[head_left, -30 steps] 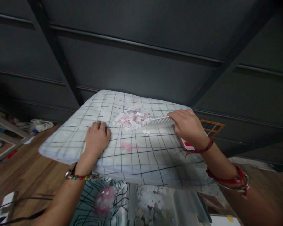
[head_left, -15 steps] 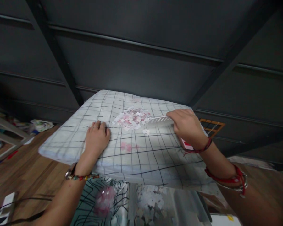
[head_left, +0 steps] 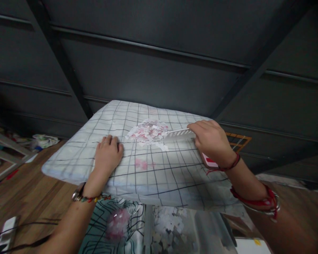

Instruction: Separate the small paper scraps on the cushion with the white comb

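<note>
My right hand (head_left: 210,141) is closed around one end of a thin white plastic piece with slots along its edge (head_left: 178,133). The piece's other end touches the right side of a heap of small white and pink paper scraps (head_left: 148,132). The heap lies on a white cloth with a dark grid pattern (head_left: 172,176). Flat on this cloth, left of the heap, rests my left hand (head_left: 108,151), fingers stretched out and holding nothing. Partly hidden under my right wrist is a pink and red flat object (head_left: 210,162).
A dark panelled wall (head_left: 153,77) rises behind the table. Below the front edge are a grey container with paper scraps (head_left: 169,225) and a pink-filled clear bag (head_left: 118,224). An orange-brown frame (head_left: 240,141) stands at the right, a power strip (head_left: 9,233) on the floor at left.
A few more scraps now lie at the heap's front right edge, joining a scrap that lay apart before. Both hands have kept nearly the same place.
</note>
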The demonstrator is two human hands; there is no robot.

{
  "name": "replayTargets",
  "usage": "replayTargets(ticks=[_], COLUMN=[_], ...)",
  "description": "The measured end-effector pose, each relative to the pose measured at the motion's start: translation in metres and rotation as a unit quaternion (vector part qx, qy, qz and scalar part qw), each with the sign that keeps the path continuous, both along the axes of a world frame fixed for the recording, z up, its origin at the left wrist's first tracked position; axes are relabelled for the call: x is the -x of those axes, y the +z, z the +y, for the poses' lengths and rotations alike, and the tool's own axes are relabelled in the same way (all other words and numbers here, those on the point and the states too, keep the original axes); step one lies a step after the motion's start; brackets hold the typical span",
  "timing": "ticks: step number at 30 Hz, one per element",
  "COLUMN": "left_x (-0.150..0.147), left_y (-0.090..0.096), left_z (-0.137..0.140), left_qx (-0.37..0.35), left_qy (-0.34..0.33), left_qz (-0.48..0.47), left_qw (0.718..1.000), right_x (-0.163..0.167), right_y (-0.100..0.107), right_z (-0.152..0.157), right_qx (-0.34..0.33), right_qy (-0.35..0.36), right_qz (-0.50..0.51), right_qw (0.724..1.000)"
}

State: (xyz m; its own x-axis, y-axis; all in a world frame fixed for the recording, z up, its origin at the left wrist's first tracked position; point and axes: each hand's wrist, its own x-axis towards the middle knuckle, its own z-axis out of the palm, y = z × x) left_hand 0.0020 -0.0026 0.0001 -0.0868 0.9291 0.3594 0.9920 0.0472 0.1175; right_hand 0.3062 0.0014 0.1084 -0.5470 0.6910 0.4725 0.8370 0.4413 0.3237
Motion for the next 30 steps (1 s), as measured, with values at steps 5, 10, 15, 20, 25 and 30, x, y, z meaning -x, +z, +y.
replayTargets(ticks=[5,10,15,20,25,30], left_x=[-0.001,0.0,0.0,0.0,0.0,-0.001], left_y=[0.002,0.0,-0.002,-0.001,0.001,0.001], left_z=[0.0,0.0,0.001,0.0,0.0,0.0], left_qx=[0.008,-0.004,0.0,-0.005,0.008,0.016], left_qy=[0.0,0.0,0.006,0.001,0.001,0.005], left_qz=[0.002,0.004,-0.003,0.002,-0.016,-0.008], left_qw=[1.0,1.0,1.0,1.0,1.0,1.0], right_x=[0.004,-0.002,-0.007,0.0,0.006,0.007], right_y=[-0.008,-0.01,-0.008,-0.015,-0.019,-0.016], right_z=[0.002,0.0,-0.004,0.0,0.002,0.001], right_qx=[0.015,0.036,0.029,0.031,0.01,0.0], right_qy=[0.003,0.007,0.005,0.016,0.021,0.031], right_qz=[0.004,0.01,0.034,0.032,0.034,0.032], right_qw=[1.0,0.999,0.999,0.999,0.999,0.999])
